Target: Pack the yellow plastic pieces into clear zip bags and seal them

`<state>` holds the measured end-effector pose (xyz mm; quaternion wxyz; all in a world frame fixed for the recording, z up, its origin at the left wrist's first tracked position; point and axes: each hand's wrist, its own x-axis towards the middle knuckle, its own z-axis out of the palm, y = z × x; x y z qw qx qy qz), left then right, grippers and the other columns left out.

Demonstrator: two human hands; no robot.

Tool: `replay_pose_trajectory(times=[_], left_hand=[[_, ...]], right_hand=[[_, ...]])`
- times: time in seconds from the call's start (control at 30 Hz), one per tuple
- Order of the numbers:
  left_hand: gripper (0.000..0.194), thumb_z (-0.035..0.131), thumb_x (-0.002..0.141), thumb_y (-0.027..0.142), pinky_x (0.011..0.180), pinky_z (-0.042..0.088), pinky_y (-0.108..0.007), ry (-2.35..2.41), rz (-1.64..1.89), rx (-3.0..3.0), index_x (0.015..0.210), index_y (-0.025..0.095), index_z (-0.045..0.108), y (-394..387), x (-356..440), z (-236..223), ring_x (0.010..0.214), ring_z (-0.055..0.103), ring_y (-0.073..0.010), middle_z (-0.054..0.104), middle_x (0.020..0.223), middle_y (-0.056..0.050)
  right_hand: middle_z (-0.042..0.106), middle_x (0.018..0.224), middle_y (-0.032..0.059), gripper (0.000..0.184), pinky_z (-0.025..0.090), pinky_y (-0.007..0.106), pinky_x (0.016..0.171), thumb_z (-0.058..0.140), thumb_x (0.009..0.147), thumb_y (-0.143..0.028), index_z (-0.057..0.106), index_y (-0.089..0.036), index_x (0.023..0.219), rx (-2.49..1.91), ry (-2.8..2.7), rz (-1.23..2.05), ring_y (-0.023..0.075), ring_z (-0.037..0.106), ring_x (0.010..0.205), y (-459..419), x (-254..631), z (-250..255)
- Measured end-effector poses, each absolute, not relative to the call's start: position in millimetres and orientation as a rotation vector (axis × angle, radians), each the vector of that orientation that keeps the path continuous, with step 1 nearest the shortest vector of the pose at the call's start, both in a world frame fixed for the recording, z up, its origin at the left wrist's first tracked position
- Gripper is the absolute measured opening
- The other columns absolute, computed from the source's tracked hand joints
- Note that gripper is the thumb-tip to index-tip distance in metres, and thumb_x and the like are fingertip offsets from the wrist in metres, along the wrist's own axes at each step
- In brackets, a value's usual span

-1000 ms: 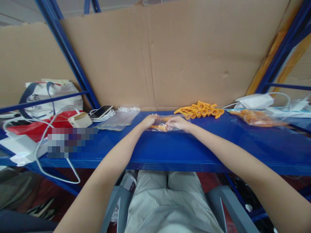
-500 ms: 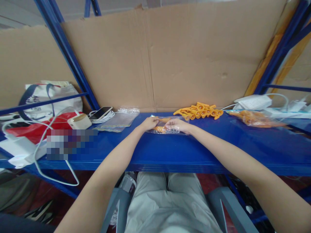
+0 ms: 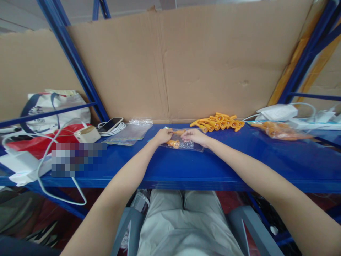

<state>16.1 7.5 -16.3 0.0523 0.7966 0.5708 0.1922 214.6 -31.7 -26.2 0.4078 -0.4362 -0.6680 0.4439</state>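
Observation:
A clear plastic bag (image 3: pixel 190 145) lies across the blue shelf in front of me, with orange funnel-ended plastic pieces (image 3: pixel 173 143) inside it. My left hand (image 3: pixel 163 136) is closed on the bag's left end, thumb and fingers pinching the film. From the right, my right hand (image 3: pixel 194 136) reaches over the bag with fingers bent and pressed together on its film, beside the upper orange piece (image 3: pixel 179 132). Its fingertips are small and partly hidden. Just behind my right hand rests a pile of similar orange pieces (image 3: pixel 220 122).
Flat clear bags (image 3: pixel 130 131) are stacked at the left, near a phone (image 3: pixel 113 124) and coiled white cable. A filled bag of orange pieces (image 3: pixel 278 129) lies right, before a white power strip (image 3: pixel 306 123). Cardboard (image 3: pixel 207 64) stands behind; blue posts (image 3: pixel 77 67) flank the shelf.
The bag's right end has shifted toward me and lies flatter. The lower orange piece shows more, slightly further left. My right hand has lifted a little; my left hand stays put.

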Motion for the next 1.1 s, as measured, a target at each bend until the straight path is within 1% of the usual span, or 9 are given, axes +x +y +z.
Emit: replay_pose_trajectory(times=[0.1, 0.17, 0.3, 0.43, 0.6, 0.77, 0.9, 0.97, 1.1], left_hand=[[0.038, 0.050, 0.085, 0.025, 0.105, 0.045, -0.031, 1.724, 0.576, 2.417, 0.112, 0.026, 0.076, 6.3, 16.3, -16.1, 0.115, 0.065, -0.0274, 0.074, 0.115, -0.001], [0.038, 0.051, 0.085, 0.025, 0.105, 0.045, -0.032, 1.714, 0.581, 2.412, 0.113, 0.025, 0.076, 5.1, 16.5, -15.6, 0.117, 0.064, -0.0285, 0.074, 0.117, -0.002], [0.039, 0.050, 0.086, 0.026, 0.104, 0.045, -0.031, 1.716, 0.568, 2.440, 0.116, 0.024, 0.075, 3.3, 16.5, -14.9, 0.117, 0.064, -0.0280, 0.074, 0.115, -0.003], [0.039, 0.050, 0.086, 0.026, 0.104, 0.045, -0.029, 1.677, 0.599, 2.452, 0.116, 0.025, 0.075, 4.0, 15.4, -16.0, 0.118, 0.064, -0.0258, 0.074, 0.115, -0.001], [0.039, 0.051, 0.084, 0.024, 0.112, 0.038, -0.031, 1.562, 0.680, 2.370, 0.116, 0.024, 0.074, 7.7, 13.2, -18.0, 0.126, 0.058, -0.0247, 0.069, 0.126, 0.000], [0.041, 0.048, 0.086, 0.024, 0.117, 0.028, -0.030, 1.513, 0.670, 2.314, 0.119, 0.019, 0.072, 11.5, 11.8, -19.9, 0.135, 0.050, -0.0217, 0.062, 0.136, -0.004], [0.038, 0.051, 0.086, 0.026, 0.116, 0.029, -0.027, 1.557, 0.672, 2.283, 0.116, 0.019, 0.073, 16.0, 5.4, -20.6, 0.137, 0.047, -0.0215, 0.062, 0.136, -0.005], [0.037, 0.051, 0.086, 0.027, 0.116, 0.030, -0.028, 1.595, 0.667, 2.275, 0.114, 0.020, 0.074, 19.3, -0.8, -20.7, 0.138, 0.047, -0.0221, 0.061, 0.137, -0.004], [0.038, 0.049, 0.088, 0.031, 0.114, 0.032, -0.027, 1.683, 0.665, 2.275, 0.116, 0.021, 0.073, 26.9, -14.2, -22.2, 0.136, 0.049, -0.0232, 0.060, 0.138, -0.004]], right_hand=[[0.066, 0.064, 0.0016, 0.012, 0.052, 0.023, 0.062, 0.062, 0.077, -0.005, 0.068, -0.015, 0.077, -1.221, -1.530, 1.000, 0.0110, 0.060, 0.058, -27.8, 213.2, -27.1], [0.065, 0.064, 0.0018, 0.013, 0.051, 0.023, 0.061, 0.061, 0.077, -0.005, 0.068, -0.015, 0.078, -1.278, -1.514, 0.956, 0.0116, 0.059, 0.059, -27.0, 212.8, -27.2], [0.068, 0.071, 0.0005, 0.016, 0.052, 0.028, 0.075, 0.056, 0.075, -0.007, 0.069, -0.016, 0.072, -1.258, -1.708, 0.868, 0.0143, 0.062, 0.071, -26.2, 212.5, -29.9], [0.072, 0.083, 0.0005, 0.017, 0.049, 0.035, 0.091, 0.058, 0.072, -0.009, 0.073, -0.017, 0.077, -1.210, -1.834, 0.813, 0.0174, 0.063, 0.086, -22.0, 213.5, -34.7], [0.074, 0.092, 0.0016, 0.022, 0.046, 0.038, 0.098, 0.061, 0.073, -0.010, 0.075, -0.018, 0.087, -1.167, -1.863, 0.854, 0.0187, 0.064, 0.094, -17.5, 215.1, -38.6], [0.074, 0.091, 0.0020, 0.019, 0.047, 0.039, 0.098, 0.060, 0.073, -0.011, 0.076, -0.018, 0.082, -1.181, -1.890, 0.816, 0.0204, 0.066, 0.094, -19.6, 216.1, -33.5], [0.074, 0.082, 0.0053, 0.028, 0.050, 0.033, 0.090, 0.051, 0.070, 0.000, 0.073, -0.017, 0.069, -1.276, -1.892, 0.593, 0.0205, 0.068, 0.087, -20.6, 226.5, -17.9], [0.073, 0.080, 0.0068, 0.029, 0.050, 0.032, 0.088, 0.048, 0.072, 0.000, 0.072, -0.016, 0.066, -1.352, -1.875, 0.408, 0.0211, 0.068, 0.085, -20.0, 237.8, -9.1], [0.073, 0.096, 0.0115, 0.028, 0.048, 0.036, 0.092, 0.048, 0.080, -0.006, 0.075, -0.014, 0.085, -1.536, -1.777, 0.032, 0.0251, 0.066, 0.098, -18.7, 263.4, -0.4]])
